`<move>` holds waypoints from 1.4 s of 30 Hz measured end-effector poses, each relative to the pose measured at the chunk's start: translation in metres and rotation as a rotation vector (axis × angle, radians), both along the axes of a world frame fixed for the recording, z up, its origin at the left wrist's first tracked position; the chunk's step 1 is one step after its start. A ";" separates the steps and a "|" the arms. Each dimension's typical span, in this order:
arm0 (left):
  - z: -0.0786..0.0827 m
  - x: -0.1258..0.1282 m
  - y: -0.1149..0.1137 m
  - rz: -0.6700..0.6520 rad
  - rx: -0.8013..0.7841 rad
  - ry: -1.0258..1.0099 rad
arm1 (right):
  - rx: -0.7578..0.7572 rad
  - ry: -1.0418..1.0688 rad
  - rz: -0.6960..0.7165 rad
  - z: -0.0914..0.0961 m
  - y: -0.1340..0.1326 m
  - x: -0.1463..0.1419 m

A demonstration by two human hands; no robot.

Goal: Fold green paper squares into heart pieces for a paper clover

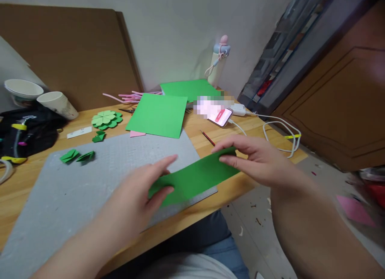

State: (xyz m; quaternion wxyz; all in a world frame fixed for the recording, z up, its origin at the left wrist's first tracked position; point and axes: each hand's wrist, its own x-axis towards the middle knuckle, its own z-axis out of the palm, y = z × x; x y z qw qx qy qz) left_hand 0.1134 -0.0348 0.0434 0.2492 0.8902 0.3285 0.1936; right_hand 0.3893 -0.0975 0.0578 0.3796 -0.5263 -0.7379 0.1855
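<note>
A long green paper strip (197, 175) stretches between my two hands above the front edge of the grey cutting mat (99, 198). My left hand (147, 194) grips its left end, thumb on the near face and index finger raised. At the right end, my right hand (252, 158) pinches the strip's upper corner between thumb and fingers. Beyond the strip lies a square green paper sheet (159, 116), partly on the mat. Small folded green paper pieces (69, 155) rest at the mat's far left, near a layered green paper flower (106, 119).
A pencil (207, 138) lies just behind my right hand. Further back are a phone (221, 116) with a white cable (279, 120), more green paper (189, 88), pink stems (132, 96) and a bottle (217, 64). Paper cups (57, 104) and a black bag (36, 126) occupy the left.
</note>
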 end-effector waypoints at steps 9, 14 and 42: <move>-0.033 0.042 -0.010 0.168 -0.501 -0.239 | 0.420 0.283 -0.551 -0.031 -0.001 -0.010; -0.050 0.049 -0.008 0.122 -0.356 -0.138 | 0.189 0.129 -0.404 -0.079 -0.039 -0.022; -0.076 0.052 -0.010 0.080 -0.381 -0.102 | 0.332 -0.179 -0.365 -0.139 -0.075 -0.034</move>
